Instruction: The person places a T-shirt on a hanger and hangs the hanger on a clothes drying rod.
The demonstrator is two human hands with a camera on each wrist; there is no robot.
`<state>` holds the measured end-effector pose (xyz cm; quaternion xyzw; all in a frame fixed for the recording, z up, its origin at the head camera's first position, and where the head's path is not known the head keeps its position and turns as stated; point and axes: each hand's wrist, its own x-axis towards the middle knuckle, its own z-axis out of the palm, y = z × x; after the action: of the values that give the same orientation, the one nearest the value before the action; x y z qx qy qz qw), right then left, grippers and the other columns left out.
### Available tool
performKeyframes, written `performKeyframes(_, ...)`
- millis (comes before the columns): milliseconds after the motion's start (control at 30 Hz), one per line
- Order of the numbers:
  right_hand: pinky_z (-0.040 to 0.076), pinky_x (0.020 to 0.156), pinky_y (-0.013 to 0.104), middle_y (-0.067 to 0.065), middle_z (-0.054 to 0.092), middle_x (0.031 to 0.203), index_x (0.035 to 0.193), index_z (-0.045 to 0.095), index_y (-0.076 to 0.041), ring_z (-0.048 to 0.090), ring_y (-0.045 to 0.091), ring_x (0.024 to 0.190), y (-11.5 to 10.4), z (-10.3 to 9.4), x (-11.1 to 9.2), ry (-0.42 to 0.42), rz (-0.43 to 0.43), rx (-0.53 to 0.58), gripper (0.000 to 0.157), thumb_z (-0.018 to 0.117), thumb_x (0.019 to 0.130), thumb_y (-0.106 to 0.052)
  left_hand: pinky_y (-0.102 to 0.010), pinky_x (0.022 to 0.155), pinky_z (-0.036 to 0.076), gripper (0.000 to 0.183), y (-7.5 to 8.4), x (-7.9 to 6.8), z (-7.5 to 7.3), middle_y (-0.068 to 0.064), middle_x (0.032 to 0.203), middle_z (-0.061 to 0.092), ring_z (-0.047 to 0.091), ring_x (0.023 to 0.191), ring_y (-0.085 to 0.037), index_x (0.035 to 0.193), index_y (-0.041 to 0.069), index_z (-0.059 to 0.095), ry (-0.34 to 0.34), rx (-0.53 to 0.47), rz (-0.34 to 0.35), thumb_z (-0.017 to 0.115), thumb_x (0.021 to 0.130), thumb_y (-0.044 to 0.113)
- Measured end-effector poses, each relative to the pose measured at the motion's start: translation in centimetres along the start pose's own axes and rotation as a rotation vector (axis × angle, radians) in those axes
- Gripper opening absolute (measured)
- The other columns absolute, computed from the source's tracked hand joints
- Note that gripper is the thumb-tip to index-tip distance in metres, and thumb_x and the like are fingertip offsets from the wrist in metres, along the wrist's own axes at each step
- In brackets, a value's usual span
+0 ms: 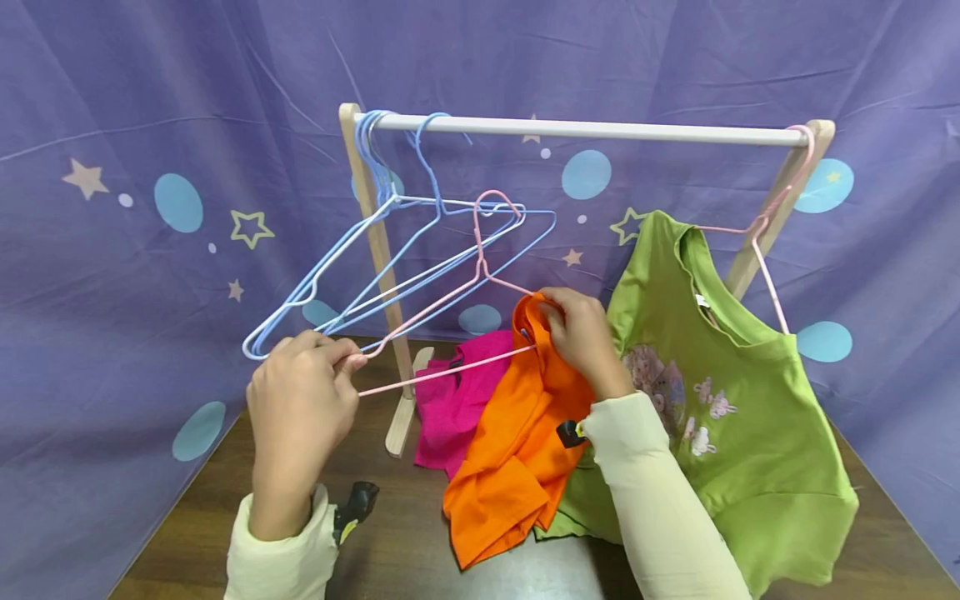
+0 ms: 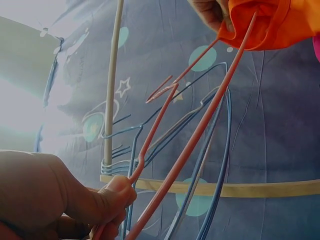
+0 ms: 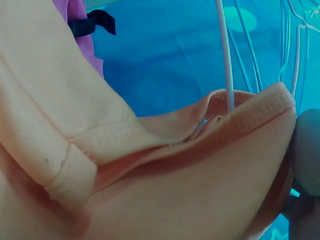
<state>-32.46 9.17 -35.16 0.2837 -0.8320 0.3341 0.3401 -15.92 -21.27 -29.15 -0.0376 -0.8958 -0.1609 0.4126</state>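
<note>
My left hand [image 1: 303, 408] pinches the left end of a pink wire hanger [image 1: 438, 315] between thumb and fingers. The hanger's other end runs into the neck opening of an orange garment [image 1: 517, 450]. At that opening my right hand [image 1: 585, 337] grips the cloth, with the hanger's tip hidden inside. In the left wrist view, the thumb [image 2: 117, 185] lies against the pink wire, and the lower bar goes into the orange opening. The right wrist view shows the garment's stitched edge [image 3: 260, 112] up close, a wire passing inside it. Below, the orange cloth hangs down toward the table.
A rack with a white rail [image 1: 585, 127] stands behind. Several blue and white hangers [image 1: 397, 250] hang at its left end. At the right end hangs a green top [image 1: 735, 433] on a pink hanger. A magenta garment [image 1: 457, 392] lies on the brown table [image 1: 397, 533].
</note>
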Motion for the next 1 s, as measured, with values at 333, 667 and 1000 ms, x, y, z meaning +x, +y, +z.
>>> performKeyframes(333, 0.052, 0.096, 0.048, 0.02, 0.072, 0.112, 0.12, 0.071, 0.003, 0.068, 0.036, 0.104, -0.8, -1.7, 1.1, -0.082, -0.028, 0.053, 0.027, 0.061, 0.095, 0.0, -0.056, 0.058, 0.045, 0.006, 0.1, 0.1, 0.1, -0.01, 0.079, 0.069, 0.061, 0.072, -0.038, 0.079, 0.009, 0.079, 0.027, -0.021, 0.025, 0.081, 0.078, 0.003)
performKeyframes(667, 0.056, 0.089, 0.046, 0.015, 0.076, 0.105, 0.111, 0.076, 0.0, 0.073, 0.034, 0.096, -1.7, -1.8, 1.9, -0.05, -0.078, -0.026, 0.017, 0.067, 0.097, -0.003, -0.055, 0.058, 0.045, 0.006, 0.2, 0.0, 0.3, -0.009, 0.078, 0.069, 0.061, 0.072, -0.037, 0.078, 0.008, 0.078, 0.042, -0.028, 0.039, 0.08, 0.079, 0.003)
performKeyframes(1000, 0.058, 0.086, 0.045, 0.013, 0.077, 0.102, 0.11, 0.077, 0.0, 0.074, 0.032, 0.092, -3.0, -1.3, 2.3, -0.001, -0.113, -0.022, 0.016, 0.068, 0.097, -0.004, -0.054, 0.055, 0.047, 0.007, 0.8, 0.0, 1.0, -0.008, 0.077, 0.068, 0.062, 0.073, -0.037, 0.077, 0.009, 0.078, 0.044, -0.027, 0.063, 0.081, 0.079, 0.003)
